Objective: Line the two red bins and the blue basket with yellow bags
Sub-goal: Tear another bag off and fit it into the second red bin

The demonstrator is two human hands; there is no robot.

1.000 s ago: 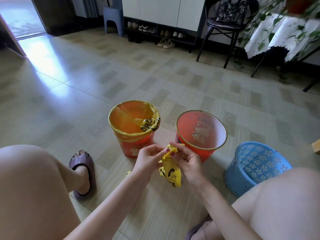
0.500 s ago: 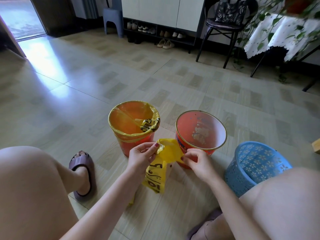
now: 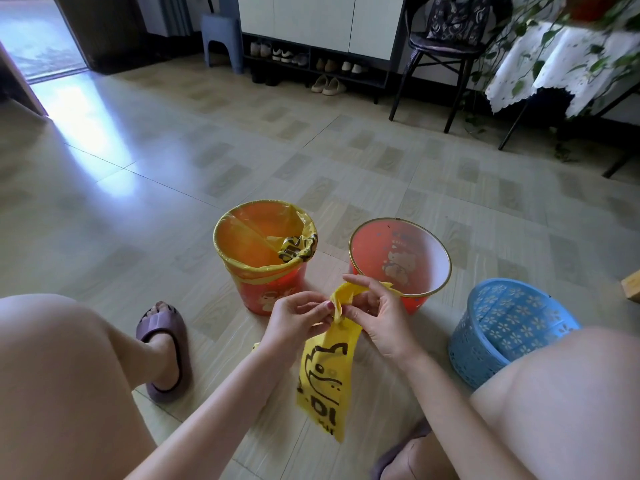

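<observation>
in front of the unlined red bin (image 3: 400,258), we're pinching the yellow bag (image 3: 323,375) at its top with both hands, left hand (image 3: 298,318) and right hand (image 3: 379,315), working the mouth apart; rubbing the layers should open it cleanly.

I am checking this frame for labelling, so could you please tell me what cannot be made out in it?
All in the head view:
- Yellow bag: its mouth is bunched between the left hand and right hand; whether it is open cannot be told.
- Print on the bag: partly folded, unreadable.
- Blue basket: its near side is hidden by the person's knee.
- Lined red bin: the bag covers its inside.
- Shoes on the far rack: too small to identify.
</observation>
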